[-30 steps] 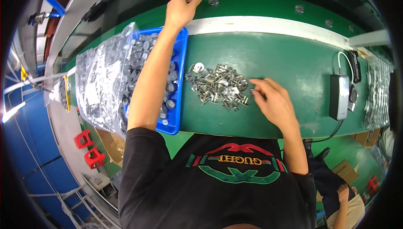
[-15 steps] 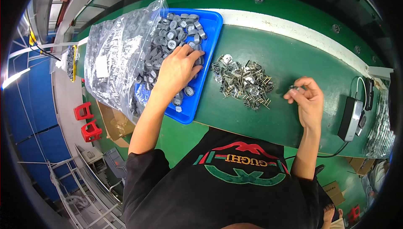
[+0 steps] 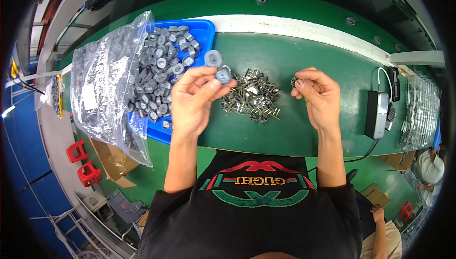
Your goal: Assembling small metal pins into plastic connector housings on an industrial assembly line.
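Note:
My left hand (image 3: 192, 100) has come up in front of the blue tray (image 3: 206, 29), pinching a grey round plastic cap (image 3: 223, 75) between thumb and fingers. Just beyond its fingertips shows a second grey cap (image 3: 213, 58); whether the hand holds that one too, I cannot tell. My right hand (image 3: 321, 98) is closed over the table, thumb and fingers gripping a small dark plug insert (image 3: 294, 82), partly covered by the fingers. Between the hands lies a pile of dark inserts with metal pins (image 3: 254, 95). Many more grey caps (image 3: 159, 64) fill the tray.
A clear plastic bag (image 3: 102, 73) of grey parts leans over the tray's left side. At right stand a black and silver device (image 3: 376, 114) with a cable and some clear plastic packaging (image 3: 420, 111). A white ledge (image 3: 285, 27) runs behind the table.
My left hand has left the tray and moved right, bringing out grey cap. My right hand, still holding the insert, appears further left and slightly higher. The whole view has shifted.

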The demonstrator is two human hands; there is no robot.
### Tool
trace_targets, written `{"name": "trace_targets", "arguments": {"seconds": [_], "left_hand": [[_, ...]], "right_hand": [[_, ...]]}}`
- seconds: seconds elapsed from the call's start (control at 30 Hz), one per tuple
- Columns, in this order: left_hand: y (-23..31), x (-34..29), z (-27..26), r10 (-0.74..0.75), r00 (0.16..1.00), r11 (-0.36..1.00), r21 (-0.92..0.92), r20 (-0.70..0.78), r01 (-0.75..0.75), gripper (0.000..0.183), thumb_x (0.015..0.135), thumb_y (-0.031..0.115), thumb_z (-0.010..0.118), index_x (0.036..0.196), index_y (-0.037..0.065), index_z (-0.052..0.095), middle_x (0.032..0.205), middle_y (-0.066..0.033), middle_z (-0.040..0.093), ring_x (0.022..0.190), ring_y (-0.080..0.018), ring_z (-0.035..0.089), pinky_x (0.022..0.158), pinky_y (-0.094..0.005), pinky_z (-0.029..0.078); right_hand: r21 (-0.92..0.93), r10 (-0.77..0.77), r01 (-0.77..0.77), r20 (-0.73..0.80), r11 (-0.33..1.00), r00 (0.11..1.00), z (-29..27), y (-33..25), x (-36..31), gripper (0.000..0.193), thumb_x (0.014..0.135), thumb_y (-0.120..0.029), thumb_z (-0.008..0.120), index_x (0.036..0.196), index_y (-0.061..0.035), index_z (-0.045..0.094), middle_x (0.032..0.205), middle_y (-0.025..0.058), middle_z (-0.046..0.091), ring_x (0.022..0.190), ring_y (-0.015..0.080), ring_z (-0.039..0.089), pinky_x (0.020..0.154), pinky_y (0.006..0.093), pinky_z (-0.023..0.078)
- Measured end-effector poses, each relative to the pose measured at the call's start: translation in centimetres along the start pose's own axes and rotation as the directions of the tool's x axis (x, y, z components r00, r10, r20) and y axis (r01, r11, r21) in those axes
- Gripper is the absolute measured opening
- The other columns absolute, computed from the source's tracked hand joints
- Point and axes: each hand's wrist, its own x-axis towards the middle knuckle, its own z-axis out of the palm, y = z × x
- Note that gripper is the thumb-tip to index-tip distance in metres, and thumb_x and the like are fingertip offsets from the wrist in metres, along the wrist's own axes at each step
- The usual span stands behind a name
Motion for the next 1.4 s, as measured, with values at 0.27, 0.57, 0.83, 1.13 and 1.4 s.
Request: {"name": "trace_targets", "arguments": {"seconds": [0.27,0.57,0.83,1.13,1.4], "left_hand": [[-1.8,0.4,5.2,-0.179,0.949,0.952,-0.198,0.261,0.234,0.046,0.081,-0.013,0.074,0.123,-0.002,0.057,0.106,-0.0146,0.070,0.095,-0.0244,0.072,0.088,-0.0377,0.062],[-2.2,-0.7,6.3,-0.056,0.963,0.973,0.229,0.264,-0.006,0.037,0.074,-0.013,0.082,0.107,-0.005,0.066,0.101,-0.0098,0.068,0.089,-0.0167,0.071,0.076,-0.0262,0.063],[-1.6,-1.3,7.3,-0.001,0.972,0.906,0.411,0.234,-0.098,0.042,0.066,-0.007,0.089,0.104,-0.005,0.071,0.095,-0.0087,0.067,0.084,-0.0132,0.066,0.074,-0.0259,0.059],[-1.7,-0.5,5.3,0.246,0.867,0.404,0.767,0.433,-0.498,0.032,0.076,0.011,0.085,0.107,0.009,0.075,0.096,-0.0081,0.071,0.082,-0.0212,0.070,0.069,-0.0306,0.057],[-2.1,-0.6,2.8,0.425,0.847,0.347,0.807,0.319,-0.478,0.036,0.082,0.024,0.084,0.114,0.011,0.075,0.087,-0.0023,0.057,0.067,-0.0144,0.058,0.064,-0.0289,0.052]], "right_hand": [[-0.244,-0.463,0.447,-0.009,0.860,0.886,4.5,-2.2,-1.1,0.019,0.079,0.009,0.078,0.096,0.0036,0.073,0.094,0.0120,0.070,0.077,0.0139,0.066,0.063,0.0247,0.052],[-0.620,-0.570,0.555,0.202,0.555,0.796,4.7,-3.8,-1.9,0.019,0.075,0.008,0.078,0.092,0.0004,0.073,0.088,0.0089,0.066,0.073,0.0191,0.066,0.057,0.0300,0.051],[-0.666,-0.564,0.556,0.240,0.497,0.791,4.0,-3.1,-2.1,0.017,0.078,0.006,0.077,0.093,-0.0001,0.071,0.087,0.0076,0.065,0.069,0.0186,0.065,0.057,0.0312,0.051],[-0.364,0.117,-0.072,0.102,0.929,0.988,2.6,-1.5,-0.8,0.018,0.091,-0.002,0.071,0.109,0.0004,0.069,0.089,0.0087,0.071,0.074,0.0120,0.067,0.066,0.0256,0.053],[-0.975,-0.407,0.075,-0.017,0.211,0.913,-9.1,-2.2,16.7,0.027,0.091,-0.024,0.073,0.106,-0.0022,0.075,0.092,0.0100,0.067,0.078,0.0202,0.063,0.072,0.0343,0.050]]}}
